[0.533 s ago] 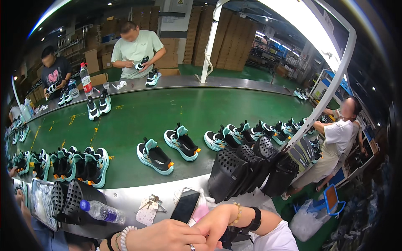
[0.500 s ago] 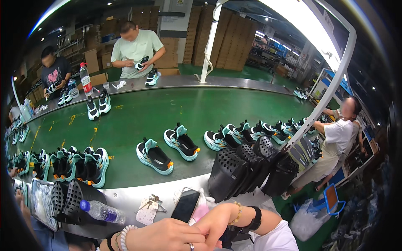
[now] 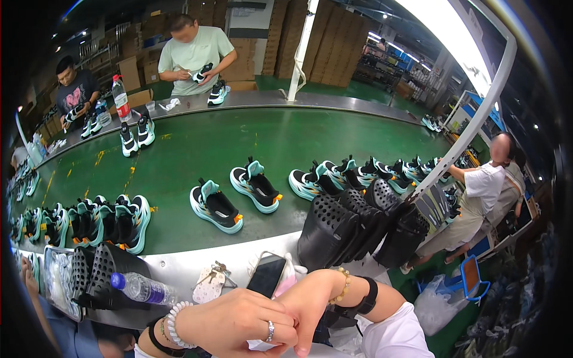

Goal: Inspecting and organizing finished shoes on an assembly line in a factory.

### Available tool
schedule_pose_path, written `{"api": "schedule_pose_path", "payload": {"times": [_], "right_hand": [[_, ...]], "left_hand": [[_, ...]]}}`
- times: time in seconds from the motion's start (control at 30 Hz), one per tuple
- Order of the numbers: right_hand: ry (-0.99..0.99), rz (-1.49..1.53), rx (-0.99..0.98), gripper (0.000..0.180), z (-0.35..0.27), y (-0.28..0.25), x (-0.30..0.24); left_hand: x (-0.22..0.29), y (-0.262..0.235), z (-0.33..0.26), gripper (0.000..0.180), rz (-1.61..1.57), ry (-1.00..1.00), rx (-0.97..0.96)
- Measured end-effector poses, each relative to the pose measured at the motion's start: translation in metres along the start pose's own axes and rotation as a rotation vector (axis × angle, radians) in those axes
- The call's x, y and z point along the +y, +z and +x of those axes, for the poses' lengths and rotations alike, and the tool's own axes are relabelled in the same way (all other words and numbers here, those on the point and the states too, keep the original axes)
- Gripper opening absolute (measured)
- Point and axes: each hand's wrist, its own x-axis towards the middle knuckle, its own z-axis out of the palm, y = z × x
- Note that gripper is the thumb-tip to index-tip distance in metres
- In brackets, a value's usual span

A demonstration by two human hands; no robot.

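My left hand (image 3: 245,322), with a ring and a white coiled band at the wrist, lies against my right hand (image 3: 311,304) at the lower middle. The left fingers curl inward over the right hand's fingers, most of which are hidden. A small white scrap (image 3: 260,345) shows beneath the left hand; what it belongs to cannot be made out. Just beyond the hands, a dark-screened phone (image 3: 267,275) rests on the pale ledge, beside keys on a whitish pad (image 3: 209,289). Farther off, two black and mint sneakers (image 3: 216,207) (image 3: 256,188) stand apart on the green belt.
A purple-labelled bottle (image 3: 143,289) lies left beside black perforated clog-like pieces (image 3: 110,277). More such pieces (image 3: 328,230) stand right. Sneaker rows (image 3: 107,221) line the belt (image 3: 197,143). People work across it and at right, near a white post (image 3: 471,143) and blue stool (image 3: 473,280).
My joined hands sit slightly higher in the picture, and the left has turned so its ring shows more. The white scrap has come into sight. The two near sneakers appear slightly farther left and higher.
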Motion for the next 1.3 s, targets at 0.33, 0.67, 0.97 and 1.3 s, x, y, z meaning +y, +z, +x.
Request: {"api": "schedule_pose_path", "payload": {"times": [0.33, 0.67, 0.97, 1.3], "right_hand": [[0.022, 0.037, -0.022, 0.023, -0.004, 0.011, -0.008], [-0.06, 0.055, -0.127, 0.019, -0.003, 0.015, 0.007], [-0.14, 0.097, -0.191, 0.022, -0.003, 0.018, 0.014], [-0.159, 0.145, -0.181, 0.02, -0.003, 0.02, 0.022]], "left_hand": [[0.009, 0.008, 0.008, 0.013, 0.0, 0.004, 0.03], [0.02, 0.015, 0.014, 0.015, 0.143, 0.044, -0.004], [0.023, 0.023, 0.015, 0.015, 0.205, 0.078, 0.013], [0.024, 0.024, 0.021, 0.019, 0.144, 0.134, 0.066]]}}
